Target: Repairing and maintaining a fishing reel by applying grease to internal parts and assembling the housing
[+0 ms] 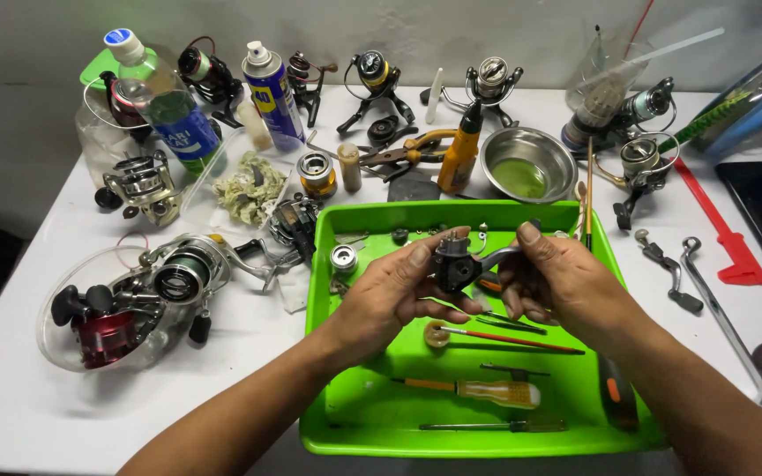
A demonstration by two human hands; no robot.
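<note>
My left hand (394, 295) and my right hand (557, 278) together hold a small dark fishing reel body (454, 261) above a bright green tray (354, 414). The left thumb and fingers pinch its left side. The right hand's fingers grip its right side, where a curved metal arm sticks out. Under the hands in the tray lie a red-handled brush (504, 338), a yellow-handled screwdriver (487, 390), a thin dark screwdriver (496, 426) and small metal reel parts (343, 258).
The white table carries several spinning reels (165, 286), a plastic water bottle (169, 106), a blue spray can (272, 92), an orange bottle (459, 159), a steel bowl (527, 164), a red caliper (720, 234), a metal handle (725, 322) and rags.
</note>
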